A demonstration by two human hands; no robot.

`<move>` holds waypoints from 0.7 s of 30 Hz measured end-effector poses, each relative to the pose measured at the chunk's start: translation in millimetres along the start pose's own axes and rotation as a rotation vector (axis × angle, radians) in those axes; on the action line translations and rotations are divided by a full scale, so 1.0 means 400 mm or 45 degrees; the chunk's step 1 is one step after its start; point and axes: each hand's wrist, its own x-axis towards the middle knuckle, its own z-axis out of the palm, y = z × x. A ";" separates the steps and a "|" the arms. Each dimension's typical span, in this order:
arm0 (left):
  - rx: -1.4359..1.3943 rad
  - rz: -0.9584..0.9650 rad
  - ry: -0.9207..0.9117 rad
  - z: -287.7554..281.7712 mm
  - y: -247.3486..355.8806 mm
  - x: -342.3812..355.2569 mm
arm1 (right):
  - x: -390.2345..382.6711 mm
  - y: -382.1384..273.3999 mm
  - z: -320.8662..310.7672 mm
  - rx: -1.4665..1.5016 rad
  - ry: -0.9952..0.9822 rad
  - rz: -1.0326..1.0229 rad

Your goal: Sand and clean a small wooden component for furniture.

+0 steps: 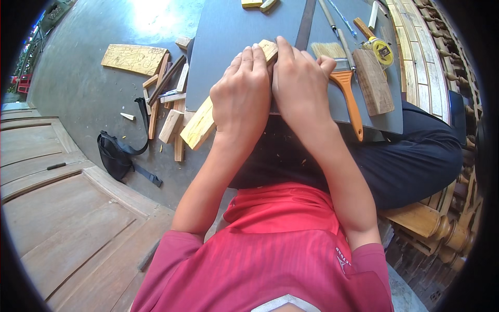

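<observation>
A pale yellow wood strip [198, 126] slants over the near left edge of the grey table, its near end sticking out past that edge. My left hand [243, 88] is closed over the strip's middle, fingers together and knuckles up. Close beside it, my right hand [301, 86] is curled at the strip's far end [268, 49]. Its fingertips are hidden underneath, so what it holds cannot be made out. Just right of it lies a flat paintbrush [345, 93] with an orange handle.
The grey table [228, 26] also bears a brown wood block [373, 83], a yellow tape measure [382, 52], pen-like tools [332, 18] and a dark flat bar [305, 26]. On the floor at left lie a marked board [134, 59], several wood offcuts [171, 126] and a black bag [115, 156].
</observation>
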 end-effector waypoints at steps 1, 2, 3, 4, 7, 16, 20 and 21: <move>0.000 0.006 0.001 0.000 0.000 0.000 | -0.001 -0.001 -0.002 0.000 0.004 0.005; -0.009 -0.005 -0.005 -0.001 0.001 -0.001 | -0.007 -0.001 -0.008 0.001 0.004 0.003; -0.015 -0.021 -0.013 -0.002 0.002 -0.004 | -0.018 -0.004 -0.015 0.004 -0.001 -0.002; -0.015 -0.020 -0.014 -0.002 0.001 -0.004 | -0.034 -0.010 -0.024 0.005 -0.002 0.000; -0.017 -0.043 -0.017 -0.003 0.003 -0.002 | -0.060 -0.016 -0.043 0.048 -0.027 0.019; -0.051 -0.026 0.001 -0.003 0.002 -0.002 | -0.048 -0.011 -0.027 0.231 0.041 0.100; -0.026 -0.042 -0.018 -0.007 0.009 0.006 | -0.003 0.003 -0.041 0.404 -0.140 0.219; -0.029 -0.048 -0.030 -0.007 0.007 0.008 | 0.010 0.007 -0.038 0.427 -0.195 0.238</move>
